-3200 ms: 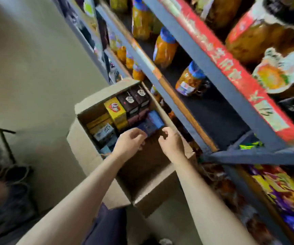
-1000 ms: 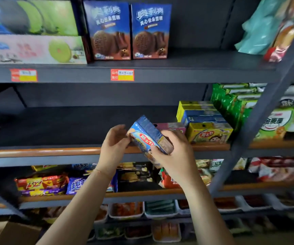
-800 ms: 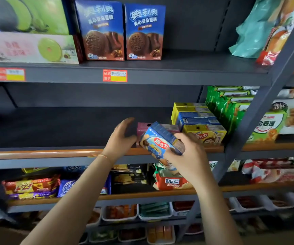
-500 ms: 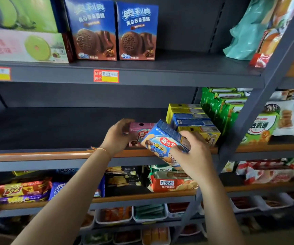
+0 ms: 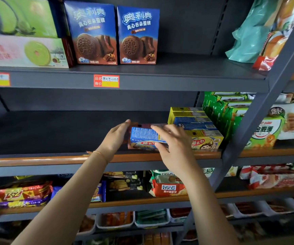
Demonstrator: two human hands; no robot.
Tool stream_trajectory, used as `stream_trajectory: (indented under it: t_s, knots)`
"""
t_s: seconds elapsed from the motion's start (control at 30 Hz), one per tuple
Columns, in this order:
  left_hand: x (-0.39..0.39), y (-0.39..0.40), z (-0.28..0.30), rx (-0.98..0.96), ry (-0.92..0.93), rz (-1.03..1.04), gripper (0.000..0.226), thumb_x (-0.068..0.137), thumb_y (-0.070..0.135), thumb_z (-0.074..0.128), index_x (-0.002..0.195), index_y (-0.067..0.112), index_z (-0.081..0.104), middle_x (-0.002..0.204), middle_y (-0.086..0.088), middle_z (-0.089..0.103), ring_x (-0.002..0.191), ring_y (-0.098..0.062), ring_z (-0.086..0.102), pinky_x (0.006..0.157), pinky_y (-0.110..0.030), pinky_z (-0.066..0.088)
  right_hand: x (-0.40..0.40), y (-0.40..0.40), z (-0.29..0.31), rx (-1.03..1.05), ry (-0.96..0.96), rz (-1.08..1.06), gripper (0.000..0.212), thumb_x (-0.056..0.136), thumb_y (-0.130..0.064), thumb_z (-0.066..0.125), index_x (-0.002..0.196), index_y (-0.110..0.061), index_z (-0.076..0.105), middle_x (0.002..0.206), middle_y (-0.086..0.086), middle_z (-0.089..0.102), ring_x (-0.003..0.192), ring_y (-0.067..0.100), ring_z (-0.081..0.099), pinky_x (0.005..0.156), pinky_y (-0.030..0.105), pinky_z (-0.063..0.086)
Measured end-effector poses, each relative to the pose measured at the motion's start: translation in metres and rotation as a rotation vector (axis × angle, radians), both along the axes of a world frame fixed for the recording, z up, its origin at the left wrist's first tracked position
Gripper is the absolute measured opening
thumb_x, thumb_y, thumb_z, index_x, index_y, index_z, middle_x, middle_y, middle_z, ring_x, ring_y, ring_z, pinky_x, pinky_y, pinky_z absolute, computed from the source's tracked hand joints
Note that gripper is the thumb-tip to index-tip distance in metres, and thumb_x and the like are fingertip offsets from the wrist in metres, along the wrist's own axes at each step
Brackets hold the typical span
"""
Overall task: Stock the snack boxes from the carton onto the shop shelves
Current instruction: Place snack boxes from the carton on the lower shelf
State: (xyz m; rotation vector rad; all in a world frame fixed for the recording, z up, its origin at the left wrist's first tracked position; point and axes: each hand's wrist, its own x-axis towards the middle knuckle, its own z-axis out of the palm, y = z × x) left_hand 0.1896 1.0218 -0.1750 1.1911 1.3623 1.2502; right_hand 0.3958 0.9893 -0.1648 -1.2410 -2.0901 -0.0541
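A blue snack box (image 5: pixel 143 137) lies on the middle shelf (image 5: pixel 36 159), just left of a yellow snack box (image 5: pixel 207 141) of the same brand. A pink box (image 5: pixel 145 125) shows right behind it. My right hand (image 5: pixel 173 145) holds the blue box, with fingers over its top right and the thumb on its front. My left hand (image 5: pixel 116 137) rests with straight fingers against the left end of the two boxes. The carton is out of view.
A stack of yellow and blue boxes (image 5: pixel 190 117) and green packs (image 5: pixel 231 114) fill the shelf to the right, behind a slanted grey post (image 5: pixel 259 110). The shelf left of my hands is bare. Blue cookie boxes (image 5: pixel 114 34) stand on the shelf above. Snack bags (image 5: pixel 167 186) fill the shelf below.
I turned from the carton to the shelves with the blue box. In the last second my right hand carried it forward and set it down level on the middle shelf, with my left hand alongside.
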Motion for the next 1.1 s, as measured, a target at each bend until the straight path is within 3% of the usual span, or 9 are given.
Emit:
stream_trajectory:
  t_s: [0.13,0.23,0.33,0.43,0.57,0.7,0.9,1.03,1.1]
  knots:
    - [0.006,0.005,-0.002,-0.001,0.066,-0.009,0.037,0.103,0.044,0.045,0.123,0.019,0.063,0.112,-0.005,0.073,0.102,-0.014,0.069,0.081,-0.018,0.051,-0.003,0.005,0.003,0.072,-0.060,-0.044,0.052,0.087,-0.016,0.072,0.136,-0.024,0.057,0.120,0.003,0.057,0.111,0.026,0.052,0.094,0.049,0.040]
    - [0.007,0.007,-0.001,0.008,0.123,0.031,0.042,0.100,0.055,0.044,0.116,0.023,0.066,0.112,-0.002,0.071,0.107,-0.015,0.065,0.099,-0.030,0.047,-0.003,0.008,0.005,0.144,-0.102,-0.076,0.052,0.082,-0.014,0.076,0.132,-0.022,0.060,0.116,0.004,0.059,0.107,0.027,0.054,0.092,0.050,0.041]
    - [0.006,0.008,-0.001,0.022,0.158,0.011,0.060,0.089,0.073,0.042,0.114,0.027,0.070,0.113,0.000,0.071,0.105,-0.013,0.066,0.102,-0.035,0.047,-0.004,0.011,-0.002,0.123,-0.162,-0.094,0.052,0.081,-0.015,0.077,0.130,-0.023,0.062,0.117,0.004,0.060,0.108,0.027,0.054,0.095,0.052,0.041]
    - [0.004,0.006,-0.001,0.047,0.150,0.005,0.068,0.080,0.078,0.044,0.119,0.028,0.069,0.119,0.000,0.069,0.109,-0.013,0.066,0.104,-0.040,0.049,-0.005,0.015,-0.014,0.057,-0.204,-0.129,0.051,0.083,-0.014,0.075,0.132,-0.024,0.061,0.121,0.004,0.060,0.110,0.029,0.055,0.098,0.053,0.041]
    - [0.004,0.005,-0.002,0.076,0.123,0.016,0.052,0.095,0.061,0.045,0.119,0.021,0.069,0.118,-0.003,0.070,0.108,-0.015,0.067,0.099,-0.040,0.053,-0.007,0.020,-0.019,0.047,-0.159,-0.112,0.049,0.084,-0.020,0.074,0.131,-0.019,0.060,0.139,0.008,0.051,0.129,0.031,0.047,0.109,0.055,0.037]
    - [0.007,0.003,-0.001,0.083,0.101,0.023,0.060,0.084,0.068,0.047,0.116,0.023,0.071,0.113,0.000,0.073,0.107,-0.015,0.068,0.100,-0.042,0.053,-0.017,0.024,-0.016,0.006,-0.196,-0.042,0.064,0.086,-0.041,0.068,0.143,-0.018,0.047,0.151,0.006,0.041,0.143,0.028,0.033,0.120,0.049,0.016]
    - [0.015,-0.002,-0.001,0.115,0.060,-0.015,0.033,0.104,0.041,0.045,0.108,0.021,0.070,0.109,-0.006,0.072,0.105,-0.021,0.068,0.098,-0.045,0.053,-0.034,0.035,-0.012,-0.031,-0.273,-0.060,0.082,0.081,-0.067,0.061,0.143,-0.017,0.046,0.152,0.007,0.043,0.142,0.029,0.036,0.117,0.053,0.022]
    - [0.018,-0.004,-0.004,0.140,0.079,0.007,0.020,0.105,0.026,0.047,0.105,0.030,0.066,0.110,-0.001,0.068,0.107,-0.019,0.066,0.098,-0.039,0.054,-0.035,0.039,-0.013,-0.045,-0.304,-0.079,0.085,0.078,-0.070,0.063,0.143,-0.017,0.046,0.147,0.006,0.047,0.136,0.030,0.042,0.113,0.053,0.025]
    - [0.017,-0.002,-0.006,0.141,0.107,0.007,0.023,0.102,0.014,0.049,0.109,0.031,0.064,0.111,0.000,0.067,0.107,-0.021,0.065,0.096,-0.038,0.055,-0.034,0.039,-0.017,-0.010,-0.297,-0.091,0.084,0.078,-0.069,0.064,0.140,-0.015,0.050,0.143,0.007,0.051,0.132,0.031,0.047,0.109,0.053,0.032]
